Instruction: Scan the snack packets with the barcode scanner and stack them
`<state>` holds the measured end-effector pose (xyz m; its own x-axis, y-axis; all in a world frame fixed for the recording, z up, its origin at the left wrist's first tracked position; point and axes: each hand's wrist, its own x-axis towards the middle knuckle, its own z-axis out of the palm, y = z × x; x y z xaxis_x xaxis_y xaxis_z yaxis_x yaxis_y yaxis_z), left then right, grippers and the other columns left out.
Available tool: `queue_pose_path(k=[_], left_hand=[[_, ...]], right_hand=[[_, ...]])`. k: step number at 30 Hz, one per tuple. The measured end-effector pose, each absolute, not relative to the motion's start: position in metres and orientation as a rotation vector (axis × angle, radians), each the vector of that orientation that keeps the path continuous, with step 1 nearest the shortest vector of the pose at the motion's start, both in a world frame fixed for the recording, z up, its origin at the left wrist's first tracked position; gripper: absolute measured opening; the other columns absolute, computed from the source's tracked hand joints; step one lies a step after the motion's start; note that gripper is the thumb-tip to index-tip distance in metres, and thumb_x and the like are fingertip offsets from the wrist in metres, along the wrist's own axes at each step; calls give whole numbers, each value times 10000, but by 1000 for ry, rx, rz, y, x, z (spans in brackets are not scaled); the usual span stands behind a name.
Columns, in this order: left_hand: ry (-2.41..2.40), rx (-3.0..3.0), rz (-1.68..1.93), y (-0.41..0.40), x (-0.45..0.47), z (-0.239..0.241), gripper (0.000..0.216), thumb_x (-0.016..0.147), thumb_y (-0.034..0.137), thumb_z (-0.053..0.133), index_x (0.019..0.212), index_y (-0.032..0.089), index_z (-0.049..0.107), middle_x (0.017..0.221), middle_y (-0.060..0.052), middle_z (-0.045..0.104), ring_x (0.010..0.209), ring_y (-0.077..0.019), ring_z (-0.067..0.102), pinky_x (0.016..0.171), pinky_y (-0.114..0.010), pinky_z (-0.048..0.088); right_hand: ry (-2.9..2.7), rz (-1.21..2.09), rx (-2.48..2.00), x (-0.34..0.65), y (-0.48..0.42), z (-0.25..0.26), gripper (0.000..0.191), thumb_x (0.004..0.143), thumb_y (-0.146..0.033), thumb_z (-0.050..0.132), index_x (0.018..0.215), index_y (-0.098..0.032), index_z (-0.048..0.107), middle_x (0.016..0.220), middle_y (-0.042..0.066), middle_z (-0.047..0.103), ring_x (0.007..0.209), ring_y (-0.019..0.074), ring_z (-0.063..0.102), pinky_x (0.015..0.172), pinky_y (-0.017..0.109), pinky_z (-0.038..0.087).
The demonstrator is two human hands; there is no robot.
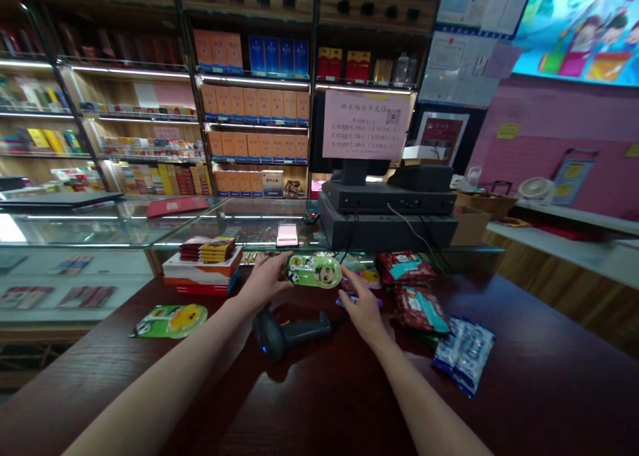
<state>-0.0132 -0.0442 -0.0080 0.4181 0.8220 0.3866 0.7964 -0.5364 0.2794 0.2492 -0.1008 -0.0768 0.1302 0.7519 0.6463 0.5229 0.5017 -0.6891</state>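
My left hand (265,279) grips the left end of a green packet with a panda picture (315,270), held just above the dark wooden counter (524,389). My right hand (363,306) hovers at the packet's right end with its fingers spread, touching or nearly touching it, and holds nothing. A black barcode scanner (287,333) lies on the counter directly below and between my hands. A small purple item (355,301) peeks out under my right hand's fingers.
A second green packet with a yellow duck (170,321) lies at the left. Red snack bags (418,296) and blue-white packets (464,351) sit at the right. Stacked red boxes (204,266), a glass showcase (100,226) and a till with screen (387,203) stand behind.
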Motion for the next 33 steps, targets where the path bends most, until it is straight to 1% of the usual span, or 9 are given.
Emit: queue_pose_path(k=[3,5,11,13,15,18,22,29,33], left_hand=[[1436,2542,834,-46,-27,-18,792,766,247,724,1489,222,400,1287,-69,671,1199,-226,609,1117,-401,380],[1419,2518,883,-46,-36,-24,808,768,237,719,1503,229,381,1292,-66,671,1194,-225,614,1118,-409,387],[1446,2503,1012,-52,-58,-37,799,797,257,689,1518,238,345,1444,-77,572,1335,-233,520,1170,-424,326],[1461,2498,1050,-55,-61,-40,771,822,256,662,1519,249,333,1455,-70,563,1330,-217,526,1174,-415,318],[1469,2480,1080,-57,-63,-43,739,843,252,640,1513,252,328,1419,-62,595,1308,-204,545,1173,-409,318],[1479,2463,1104,-57,-65,-48,651,865,254,625,1465,251,375,1355,-54,641,1294,-204,556,1179,-422,306],[1478,2548,1129,-56,-70,-55,501,884,273,628,1362,247,477,1337,-55,647,1277,-205,567,1207,-435,260],[1388,2623,1203,-56,-72,-67,489,938,347,589,1403,251,473,1261,-62,687,1174,-203,631,1186,-498,291],[1360,2527,1255,-57,-68,-69,423,950,392,571,1349,254,545,1207,-44,715,1134,-195,650,1187,-495,297]], right_hand=[[-1626,230,-1118,242,-104,-77,580,830,-193,524,1405,-266,561,1410,64,601,1279,235,566,1020,422,524],[-1689,242,-1101,237,-106,-77,600,847,-179,509,1437,-285,524,1443,54,574,1326,231,528,1040,427,508],[-1822,287,-1070,223,-109,-78,632,886,-158,477,1501,-296,433,1537,42,472,1423,217,421,1166,473,376],[-1849,293,-1060,220,-109,-78,641,888,-146,467,1508,-301,420,1548,38,458,1436,211,402,1198,483,325],[-1867,290,-1053,218,-108,-79,645,891,-135,453,1512,-306,412,1550,33,453,1441,202,394,1211,483,301],[-1889,276,-1047,217,-107,-79,643,898,-122,435,1512,-310,410,1546,26,458,1444,192,385,1213,475,300],[-1906,271,-1055,218,-105,-80,634,910,-123,425,1513,-319,406,1551,17,452,1446,194,381,1216,477,296],[-1841,286,-1059,220,-103,-82,621,916,-142,451,1508,-325,416,1540,27,466,1429,215,411,1214,488,301],[-1777,299,-1070,221,-103,-84,571,932,-182,465,1485,-324,457,1511,30,505,1412,226,438,1206,490,318]])
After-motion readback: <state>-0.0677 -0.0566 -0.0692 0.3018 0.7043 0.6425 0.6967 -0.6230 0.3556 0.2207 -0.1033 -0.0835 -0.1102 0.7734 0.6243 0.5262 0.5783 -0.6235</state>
